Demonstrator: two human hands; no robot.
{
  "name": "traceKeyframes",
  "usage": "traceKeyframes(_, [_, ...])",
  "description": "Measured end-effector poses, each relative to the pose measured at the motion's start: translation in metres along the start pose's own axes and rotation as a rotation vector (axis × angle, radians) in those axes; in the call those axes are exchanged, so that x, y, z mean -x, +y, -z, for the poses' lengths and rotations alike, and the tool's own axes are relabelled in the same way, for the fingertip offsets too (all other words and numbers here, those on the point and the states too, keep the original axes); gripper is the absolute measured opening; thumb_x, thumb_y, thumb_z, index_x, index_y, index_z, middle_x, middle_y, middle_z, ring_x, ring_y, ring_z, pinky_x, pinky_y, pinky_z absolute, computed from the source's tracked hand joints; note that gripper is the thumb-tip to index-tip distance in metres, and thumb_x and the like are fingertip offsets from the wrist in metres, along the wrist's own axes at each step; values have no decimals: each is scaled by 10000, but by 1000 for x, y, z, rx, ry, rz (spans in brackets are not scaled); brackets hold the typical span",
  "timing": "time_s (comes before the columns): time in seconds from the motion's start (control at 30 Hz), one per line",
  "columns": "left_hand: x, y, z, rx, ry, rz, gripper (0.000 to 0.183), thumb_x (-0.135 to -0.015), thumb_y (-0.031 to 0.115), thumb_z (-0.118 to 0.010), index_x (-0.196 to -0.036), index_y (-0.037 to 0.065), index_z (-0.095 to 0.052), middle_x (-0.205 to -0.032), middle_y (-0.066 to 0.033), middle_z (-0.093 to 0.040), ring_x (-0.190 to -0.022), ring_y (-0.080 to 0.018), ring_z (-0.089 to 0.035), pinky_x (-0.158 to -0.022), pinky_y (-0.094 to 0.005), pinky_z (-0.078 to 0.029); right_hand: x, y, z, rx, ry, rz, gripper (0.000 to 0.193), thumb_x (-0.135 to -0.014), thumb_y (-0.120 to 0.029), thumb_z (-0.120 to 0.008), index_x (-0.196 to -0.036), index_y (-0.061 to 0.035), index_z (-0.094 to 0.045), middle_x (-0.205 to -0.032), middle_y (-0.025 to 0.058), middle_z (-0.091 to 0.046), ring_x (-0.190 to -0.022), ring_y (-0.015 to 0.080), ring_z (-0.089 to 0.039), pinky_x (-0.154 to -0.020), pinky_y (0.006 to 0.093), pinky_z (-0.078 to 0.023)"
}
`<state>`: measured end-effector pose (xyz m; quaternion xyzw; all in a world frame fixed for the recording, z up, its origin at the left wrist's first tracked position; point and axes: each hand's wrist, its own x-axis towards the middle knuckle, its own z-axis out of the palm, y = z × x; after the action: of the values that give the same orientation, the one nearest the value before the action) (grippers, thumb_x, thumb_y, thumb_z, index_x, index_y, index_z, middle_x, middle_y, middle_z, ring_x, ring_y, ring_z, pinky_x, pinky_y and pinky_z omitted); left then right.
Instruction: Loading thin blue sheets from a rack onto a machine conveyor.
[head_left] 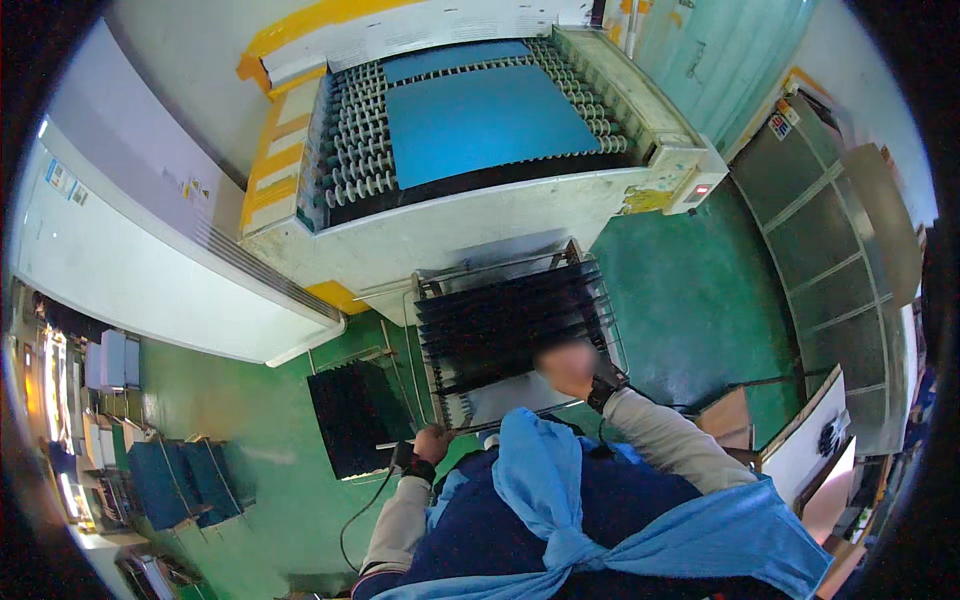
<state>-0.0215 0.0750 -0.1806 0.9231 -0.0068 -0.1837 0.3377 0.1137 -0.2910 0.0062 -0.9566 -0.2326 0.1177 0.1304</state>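
Note:
A wire rack cart (pixel 520 330) full of dark slotted panels stands below a roller conveyor machine (pixel 470 130). A large blue sheet (pixel 490 120) lies on the machine's rollers, with a second blue sheet (pixel 455 60) behind it. My left hand (pixel 432 442) grips the cart's front rail at its left corner. My right hand (pixel 568 368) is blurred and hovers over the near end of the dark panels in the cart; whether it holds one is not visible. Both wrists wear dark bands, and a cable hangs from the left one.
A second cart with dark panels (pixel 352 418) stands left of the first. Racks with blue sheets (pixel 180 482) sit at the far left. A long white cabinet (pixel 150 270) runs along the left. A grey partition (pixel 830 260) and a cardboard box (pixel 728 418) are on the right, on green floor.

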Motion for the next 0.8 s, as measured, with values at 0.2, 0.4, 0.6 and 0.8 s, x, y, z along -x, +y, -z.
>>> traceKeyframes(0.2, [0,17,18,152,-133,181,513,-796,463,-685,-929,-32,-681,-924,-260,-676,-910,-411,-651,-788,-464,-506,1,-4,1,33,1,-52,164,-809,-198,-559,-818,-95,-686,-770,146,-676,-767,346,-655,-689,470,-503])
traceKeyframes(0.4, [-2,6,11,133,-150,160,544,-822,485,-658,-926,-49,-655,-916,-279,-666,-901,-408,-648,-793,-470,-497,-2,-3,5,11,15,-44,161,-823,-209,-574,-836,-107,-698,-770,139,-680,-768,341,-658,-685,475,-500])
traceKeyframes(0.6, [-8,-13,-5,209,-198,225,565,-829,497,-655,-910,-62,-629,-803,-243,-672,-801,-388,-667,-718,-467,-506,-5,3,-2,-17,-31,-54,170,-787,-209,-554,-804,-76,-659,-763,167,-670,-762,375,-660,-656,495,-509])
traceKeyframes(0.8, [-8,13,16,224,-288,284,537,-841,453,-657,-872,-82,-619,-731,-231,-666,-698,-346,-680,-678,-448,-520,-2,5,-5,-74,80,-4,148,-773,-182,-561,-793,-66,-650,-759,181,-665,-751,394,-651,-658,497,-501])
